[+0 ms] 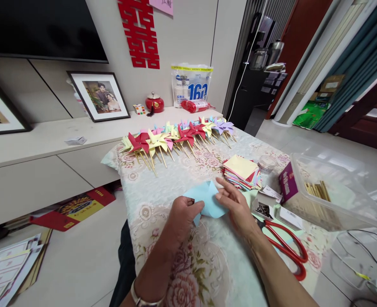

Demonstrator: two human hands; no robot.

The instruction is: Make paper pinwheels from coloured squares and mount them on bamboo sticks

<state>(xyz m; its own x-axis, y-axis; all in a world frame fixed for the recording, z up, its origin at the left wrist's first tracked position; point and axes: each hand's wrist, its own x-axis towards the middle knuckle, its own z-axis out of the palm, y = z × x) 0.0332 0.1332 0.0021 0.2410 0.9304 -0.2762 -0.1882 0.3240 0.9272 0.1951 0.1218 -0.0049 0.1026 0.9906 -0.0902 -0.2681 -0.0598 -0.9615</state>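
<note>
A light blue sheet of paper (209,199), cut and partly folded like a pinwheel, is held up over the table. My left hand (184,213) pinches its left side with thumb and fingers. On the other side, my right hand (235,204) grips the right edge, its index finger reaching over the paper. Just beyond my right hand lies a stack of coloured paper squares (241,168). Red-handled scissors (287,245) rest beside my right forearm, their blades partly hidden. Near them is a small box of dark metal pins (263,209).
Several finished paper pinwheels (185,135) on sticks line the table's far edge. A clear plastic bin (342,200) holding wooden sticks (318,191) stands at the right. The floral tablecloth (188,277) covers the table. Behind runs a white cabinet (105,130).
</note>
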